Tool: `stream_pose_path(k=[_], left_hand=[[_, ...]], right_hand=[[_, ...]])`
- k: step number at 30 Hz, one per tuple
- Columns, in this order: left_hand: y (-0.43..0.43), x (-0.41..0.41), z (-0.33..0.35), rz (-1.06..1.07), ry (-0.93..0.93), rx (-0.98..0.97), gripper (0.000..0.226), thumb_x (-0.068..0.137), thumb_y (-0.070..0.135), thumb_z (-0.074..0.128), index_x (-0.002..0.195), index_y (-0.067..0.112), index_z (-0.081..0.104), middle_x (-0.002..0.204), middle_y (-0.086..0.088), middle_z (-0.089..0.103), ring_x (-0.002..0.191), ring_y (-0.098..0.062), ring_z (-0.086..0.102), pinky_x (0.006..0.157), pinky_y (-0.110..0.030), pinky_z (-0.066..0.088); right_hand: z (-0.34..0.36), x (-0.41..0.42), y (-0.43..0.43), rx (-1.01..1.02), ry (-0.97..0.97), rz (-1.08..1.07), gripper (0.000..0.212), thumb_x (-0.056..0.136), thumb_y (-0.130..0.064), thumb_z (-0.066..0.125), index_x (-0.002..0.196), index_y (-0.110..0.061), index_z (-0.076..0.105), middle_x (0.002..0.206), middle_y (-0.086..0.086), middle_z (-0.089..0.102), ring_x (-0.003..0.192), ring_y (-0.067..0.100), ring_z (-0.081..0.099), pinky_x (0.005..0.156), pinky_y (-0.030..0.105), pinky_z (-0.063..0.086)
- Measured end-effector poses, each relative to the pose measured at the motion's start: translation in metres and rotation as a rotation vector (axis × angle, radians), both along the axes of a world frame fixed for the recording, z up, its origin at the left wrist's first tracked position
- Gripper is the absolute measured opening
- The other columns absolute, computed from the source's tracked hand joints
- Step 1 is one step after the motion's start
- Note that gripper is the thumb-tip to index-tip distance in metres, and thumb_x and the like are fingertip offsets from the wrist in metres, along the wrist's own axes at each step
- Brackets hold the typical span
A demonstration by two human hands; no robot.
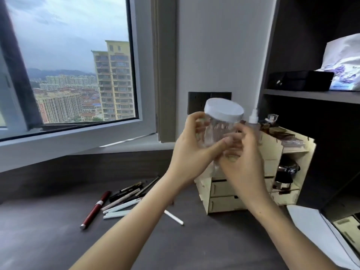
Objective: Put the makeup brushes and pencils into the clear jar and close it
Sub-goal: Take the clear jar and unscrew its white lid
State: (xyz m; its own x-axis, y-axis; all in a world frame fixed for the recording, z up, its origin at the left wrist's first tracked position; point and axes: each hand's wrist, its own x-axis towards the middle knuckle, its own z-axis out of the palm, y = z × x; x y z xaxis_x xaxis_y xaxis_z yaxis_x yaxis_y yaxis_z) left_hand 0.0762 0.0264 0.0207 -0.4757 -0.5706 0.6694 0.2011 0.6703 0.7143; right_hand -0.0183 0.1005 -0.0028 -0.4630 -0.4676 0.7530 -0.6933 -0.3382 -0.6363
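I hold the clear jar (pixel 215 131) up in the air in front of the wall, tilted a little, with its white lid (pixel 224 109) on top. My left hand (pixel 191 151) wraps the jar's left side and bottom. My right hand (pixel 243 158) grips its right side and lower part. The jar looks empty. On the dark desk below lie several makeup brushes and pencils (pixel 124 199) in a loose pile, with a dark red pencil (pixel 95 209) at the left and a white pencil (pixel 174 217) apart at the right.
A pale wooden drawer organizer (pixel 253 184) stands on the desk to the right, with a white spray bottle (pixel 254 115) and small items on it. Dark shelves (pixel 311 95) rise at the right. A window sill (pixel 78 137) runs behind the desk.
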Motion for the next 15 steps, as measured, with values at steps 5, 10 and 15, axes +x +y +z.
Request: stream_pose_path(k=[5,10,15], left_hand=[[-0.009,0.075,-0.048,0.156,-0.08,0.115,0.07,0.051,0.05,0.079,0.111,0.031,0.05,0.102,0.008,0.064,0.097,-0.01,0.062,0.085,-0.041,0.053],[-0.01,0.127,-0.107,0.443,-0.272,-0.224,0.063,0.054,0.046,0.074,0.11,0.031,0.05,0.103,0.004,0.064,0.094,-0.02,0.061,0.082,-0.041,0.049],[0.001,0.159,-0.134,0.552,-0.397,-0.514,0.06,0.059,0.043,0.078,0.11,0.016,0.062,0.104,0.0,0.067,0.093,-0.02,0.061,0.081,-0.031,0.043]], right_hand=[[-0.039,0.039,0.012,0.367,0.033,0.451,0.054,0.076,-0.038,0.067,0.116,-0.056,0.036,0.119,-0.025,0.05,0.111,-0.006,0.05,0.094,0.019,0.044],[-0.054,0.069,0.006,0.513,-0.131,0.426,0.074,0.065,-0.079,0.041,0.129,-0.043,0.039,0.108,-0.012,0.055,0.098,0.008,0.059,0.076,0.033,0.055],[-0.082,0.118,-0.004,0.549,0.282,0.084,0.06,0.083,-0.071,0.022,0.102,-0.022,0.051,0.087,-0.003,0.054,0.075,0.015,0.054,0.059,0.021,0.038]])
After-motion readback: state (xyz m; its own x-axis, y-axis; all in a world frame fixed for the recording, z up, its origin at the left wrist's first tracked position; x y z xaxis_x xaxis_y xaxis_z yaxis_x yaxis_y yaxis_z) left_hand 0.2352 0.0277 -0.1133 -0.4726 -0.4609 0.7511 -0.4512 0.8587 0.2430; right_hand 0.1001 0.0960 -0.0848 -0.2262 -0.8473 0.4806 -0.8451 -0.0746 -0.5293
